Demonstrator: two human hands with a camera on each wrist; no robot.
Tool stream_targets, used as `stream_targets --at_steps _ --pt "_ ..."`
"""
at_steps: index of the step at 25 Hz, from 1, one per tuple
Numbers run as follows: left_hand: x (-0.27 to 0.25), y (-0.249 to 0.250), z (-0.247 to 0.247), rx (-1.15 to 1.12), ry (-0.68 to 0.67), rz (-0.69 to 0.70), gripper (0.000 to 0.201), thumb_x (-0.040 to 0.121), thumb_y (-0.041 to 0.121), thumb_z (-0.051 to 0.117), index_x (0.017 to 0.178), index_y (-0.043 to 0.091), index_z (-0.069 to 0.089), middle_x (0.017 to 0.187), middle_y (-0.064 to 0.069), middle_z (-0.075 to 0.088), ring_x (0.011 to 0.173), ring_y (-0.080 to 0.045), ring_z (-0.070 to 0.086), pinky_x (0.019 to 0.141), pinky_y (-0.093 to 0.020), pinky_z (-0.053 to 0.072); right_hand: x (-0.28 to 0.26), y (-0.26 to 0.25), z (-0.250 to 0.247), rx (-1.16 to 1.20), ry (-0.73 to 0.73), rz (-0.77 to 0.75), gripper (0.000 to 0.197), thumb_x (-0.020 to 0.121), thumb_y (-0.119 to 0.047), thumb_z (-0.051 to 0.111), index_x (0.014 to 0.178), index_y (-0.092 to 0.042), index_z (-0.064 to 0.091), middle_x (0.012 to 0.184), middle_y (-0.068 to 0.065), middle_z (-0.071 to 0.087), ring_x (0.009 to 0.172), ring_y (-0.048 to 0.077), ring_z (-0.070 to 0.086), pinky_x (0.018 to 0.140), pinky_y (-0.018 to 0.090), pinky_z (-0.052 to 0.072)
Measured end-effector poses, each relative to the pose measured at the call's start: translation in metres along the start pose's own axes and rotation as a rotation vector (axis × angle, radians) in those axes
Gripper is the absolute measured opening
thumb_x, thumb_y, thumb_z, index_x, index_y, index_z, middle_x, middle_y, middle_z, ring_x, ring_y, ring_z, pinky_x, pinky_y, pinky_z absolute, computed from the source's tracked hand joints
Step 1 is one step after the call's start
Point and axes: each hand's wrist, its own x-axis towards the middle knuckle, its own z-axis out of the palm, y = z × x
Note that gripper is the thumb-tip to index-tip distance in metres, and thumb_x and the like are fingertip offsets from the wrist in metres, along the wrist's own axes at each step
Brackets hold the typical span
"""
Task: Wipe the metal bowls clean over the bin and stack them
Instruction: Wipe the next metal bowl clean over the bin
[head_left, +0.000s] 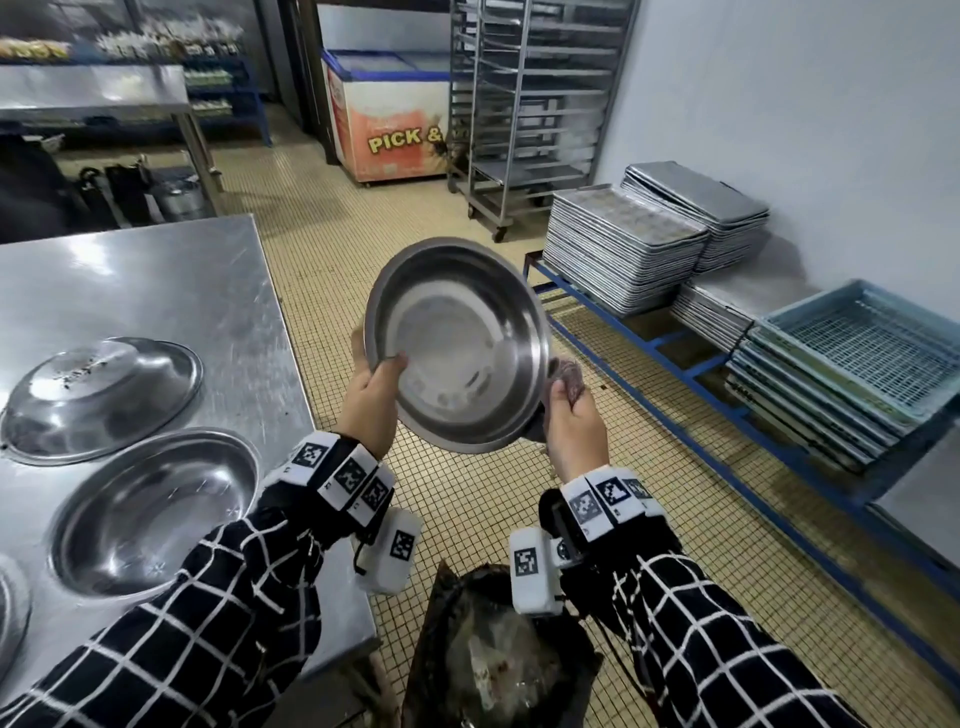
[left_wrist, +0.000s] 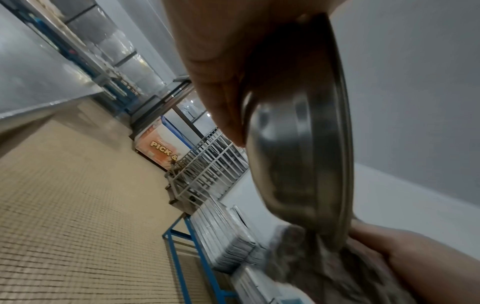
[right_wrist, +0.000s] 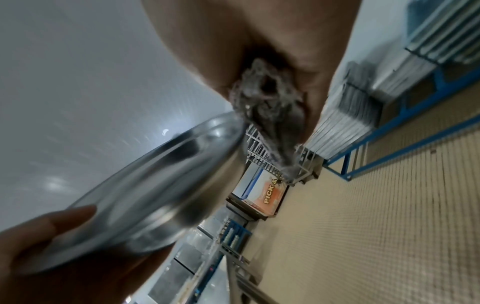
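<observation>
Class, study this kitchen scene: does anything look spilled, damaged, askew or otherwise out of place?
One thing stands out: the upside-down bowl on the steel table has dark crumbs or residue on its upturned base, so it looks unwiped. The held bowl is tilted above the bin, which suits wiping. Nothing looks spilled or damaged.

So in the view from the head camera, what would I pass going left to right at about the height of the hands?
Upturned bowl on the steel table → left hand → held metal bowl → right hand with the cloth → stacked blue mesh trays.
</observation>
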Motion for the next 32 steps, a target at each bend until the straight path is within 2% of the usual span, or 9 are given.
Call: stream_targets --at_steps 3,8,12,15,19,22,27,29,32 --pt "0.001 -0.001 -0.007 0.066 -0.008 0.025 0.053 0.101 0.019 0.037 0.148 0.024 0.015 0.117 0.007 0.046 0.102 -0.010 0.048 0.077 -0.012 0.041 -0.002 0.003 0.000 -0.126 0.003 -0.108 0.019 0.099 -0.034 0.040 0.099 -0.017 0.050 0.087 -0.007 0.056 0.079 0.011 0.056 0.073 0.027 0.051" --pt "0.005 -0.011 -0.009 -0.006 -0.053 -0.003 0.060 0.096 0.038 0.043 0.149 0.021 0.022 0.137 0.000 0.047 0.124 -0.017 0.046 0.107 -0.032 0.036 -0.043 0.016 0.047 -0.397 -0.532 -0.534 0.038 0.097 -0.039 0.043 0.129 -0.020 0.043 0.128 -0.002 0.051 0.117 0.012 0.050 0.100 0.028 0.043" --pt "0.010 -0.006 -0.015 0.002 -0.090 0.016 0.052 0.099 0.035 0.042 0.146 0.019 0.030 0.131 0.003 0.052 0.117 -0.011 0.052 0.088 -0.015 0.045 -0.038 0.037 0.042 -0.642 -0.635 -0.769 0.064 0.095 -0.059 0.012 0.150 -0.027 0.017 0.155 -0.006 0.023 0.143 0.010 0.017 0.117 0.027 0.013" --pt "0.003 -0.001 -0.018 0.005 -0.130 0.045 0.041 0.099 0.034 0.041 0.138 0.025 0.039 0.113 0.005 0.062 0.095 -0.005 0.064 0.070 -0.015 0.052 -0.014 0.043 0.023 -1.055 -0.575 -0.672 0.092 0.077 -0.068 -0.018 0.151 -0.022 0.010 0.158 -0.001 0.015 0.146 0.016 0.003 0.119 0.033 0.000" --pt "-0.001 0.009 -0.011 0.014 -0.066 0.072 0.045 0.100 0.032 0.038 0.143 0.020 0.034 0.117 0.015 0.054 0.102 0.001 0.053 0.085 -0.011 0.044 -0.042 0.025 0.038 -0.643 -0.735 -0.644 0.060 0.097 -0.054 0.014 0.151 -0.027 0.015 0.157 -0.006 0.017 0.144 0.008 0.008 0.115 0.022 0.005" --pt "0.004 0.011 -0.016 -0.008 -0.075 0.091 0.029 0.100 0.027 0.039 0.125 0.017 0.051 0.102 0.013 0.062 0.089 0.002 0.059 0.069 -0.008 0.047 -0.042 0.028 0.028 -0.692 -0.664 -0.696 0.053 0.099 -0.051 0.014 0.148 -0.034 0.024 0.154 -0.013 0.025 0.143 0.005 0.011 0.118 0.029 0.008" --pt "0.009 -0.011 -0.032 0.158 -0.223 -0.032 0.040 0.097 0.046 0.039 0.105 0.015 0.063 0.089 -0.006 0.070 0.083 -0.026 0.068 0.079 -0.037 0.054 0.013 0.039 -0.006 -1.238 -0.375 -0.552 0.058 0.098 -0.050 0.011 0.149 -0.029 -0.005 0.156 -0.008 -0.018 0.142 0.017 -0.023 0.117 0.051 -0.003" --pt "0.010 -0.019 -0.034 0.205 -0.275 -0.152 0.054 0.094 0.053 0.041 0.096 0.005 0.064 0.075 -0.010 0.067 0.068 -0.031 0.065 0.076 -0.044 0.052 0.027 0.033 -0.006 -1.175 -0.328 -0.554 0.060 0.099 -0.047 0.018 0.150 -0.025 -0.003 0.156 -0.005 -0.021 0.145 0.024 -0.008 0.116 0.051 0.013" --pt "0.009 -0.022 -0.034 0.175 -0.273 -0.276 0.057 0.093 0.053 0.043 0.101 -0.001 0.061 0.073 -0.011 0.065 0.063 -0.029 0.063 0.070 -0.043 0.052 0.036 0.021 0.001 -0.902 -0.326 -0.454 0.054 0.101 -0.039 0.025 0.151 -0.020 0.013 0.158 0.002 0.010 0.133 0.023 0.035 0.104 0.037 0.036"
